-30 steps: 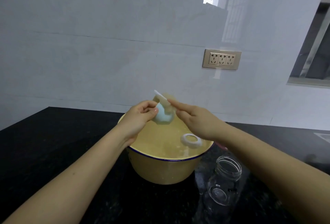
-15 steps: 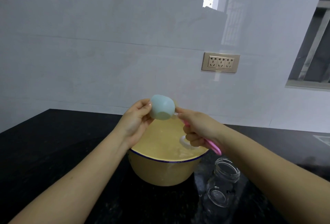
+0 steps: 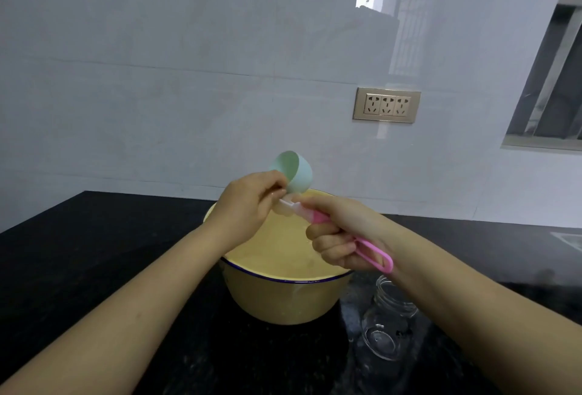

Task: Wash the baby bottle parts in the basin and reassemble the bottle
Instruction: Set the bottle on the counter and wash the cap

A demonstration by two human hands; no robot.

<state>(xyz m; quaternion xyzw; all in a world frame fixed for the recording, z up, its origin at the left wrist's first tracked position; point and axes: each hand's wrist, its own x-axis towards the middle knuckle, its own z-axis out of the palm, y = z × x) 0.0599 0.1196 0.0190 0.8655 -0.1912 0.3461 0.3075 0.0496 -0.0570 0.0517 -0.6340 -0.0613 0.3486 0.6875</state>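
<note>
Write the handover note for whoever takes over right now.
Left hand holds the green cap above the basin.
Right hand grips the pink brush, its white head at the cap's lower edge.
Glass bottle stands open on the counter, right of the basin.
Done: bottle taken apart.
Left: finish scrubbing the cap, wash any other parts, reassemble the bottle.

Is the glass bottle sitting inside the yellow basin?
No, the glass bottle sits on the black counter beside the yellow basin.
</note>
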